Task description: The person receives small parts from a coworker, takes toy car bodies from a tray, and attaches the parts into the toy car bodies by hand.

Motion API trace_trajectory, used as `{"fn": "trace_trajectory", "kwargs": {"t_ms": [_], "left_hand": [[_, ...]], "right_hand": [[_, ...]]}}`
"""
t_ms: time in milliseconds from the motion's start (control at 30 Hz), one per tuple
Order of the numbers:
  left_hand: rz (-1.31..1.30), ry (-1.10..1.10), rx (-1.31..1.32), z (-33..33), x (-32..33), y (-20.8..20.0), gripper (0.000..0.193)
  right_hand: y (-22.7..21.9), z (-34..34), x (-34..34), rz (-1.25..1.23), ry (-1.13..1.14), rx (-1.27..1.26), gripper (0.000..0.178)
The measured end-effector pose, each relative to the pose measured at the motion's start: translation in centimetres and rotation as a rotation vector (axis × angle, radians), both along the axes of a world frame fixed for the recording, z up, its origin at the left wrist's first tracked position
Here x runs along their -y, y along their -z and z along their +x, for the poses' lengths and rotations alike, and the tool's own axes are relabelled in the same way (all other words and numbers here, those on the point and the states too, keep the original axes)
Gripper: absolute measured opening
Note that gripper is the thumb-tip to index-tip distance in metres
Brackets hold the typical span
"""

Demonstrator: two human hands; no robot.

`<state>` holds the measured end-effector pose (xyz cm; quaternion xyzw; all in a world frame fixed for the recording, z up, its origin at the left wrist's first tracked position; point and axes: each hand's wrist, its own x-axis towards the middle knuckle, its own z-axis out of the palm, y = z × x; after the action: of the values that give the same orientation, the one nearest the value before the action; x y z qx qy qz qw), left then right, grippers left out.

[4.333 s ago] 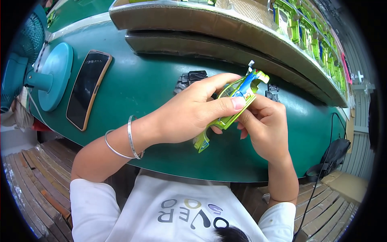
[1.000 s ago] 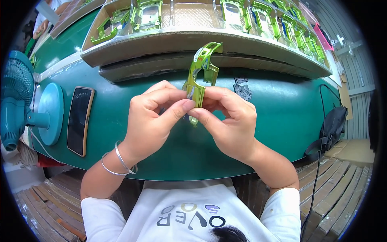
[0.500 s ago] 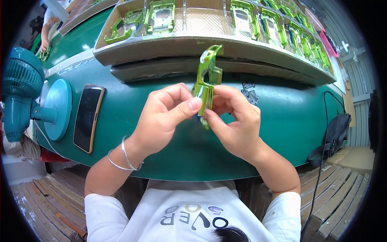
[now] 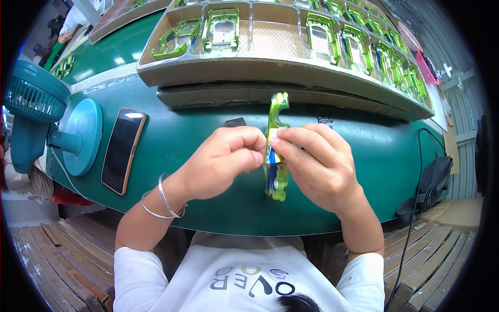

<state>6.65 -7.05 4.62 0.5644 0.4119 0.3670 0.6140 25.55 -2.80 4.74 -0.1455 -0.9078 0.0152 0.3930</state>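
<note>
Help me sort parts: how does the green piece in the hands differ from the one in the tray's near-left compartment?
The held green piece stands edge-on, pinched by left hand and right hand; the tray piece lies flat, untouched. The held one shows blue; the tray one doesn't. Both are shiny lime green.

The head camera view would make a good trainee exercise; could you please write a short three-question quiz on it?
1. True or false: both hands grip the green part.
2. What lies on the green table between the fan base and the left hand? A) phone B) scissors C) cup
3. What fills the tray behind the right hand?

Key: 1 true. 2 A, a dark phone. 3 More green parts, one per compartment, though some compartments are bare.
</note>
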Motion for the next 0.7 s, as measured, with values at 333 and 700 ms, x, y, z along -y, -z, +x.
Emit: {"fn": "trace_trajectory", "kwargs": {"t_ms": [333,700], "left_hand": [[0.551,-0.117,-0.198,0.6,-0.1,0.7,0.026],[0.782,-0.166,-0.413,1.1,0.2,1.9,0.015]], "right_hand": [[0.5,-0.2,0.6,-0.208,-0.077,-0.144,0.029],[0.6,-0.8,1.0,-0.303,-0.056,-0.134,0.028]]}}
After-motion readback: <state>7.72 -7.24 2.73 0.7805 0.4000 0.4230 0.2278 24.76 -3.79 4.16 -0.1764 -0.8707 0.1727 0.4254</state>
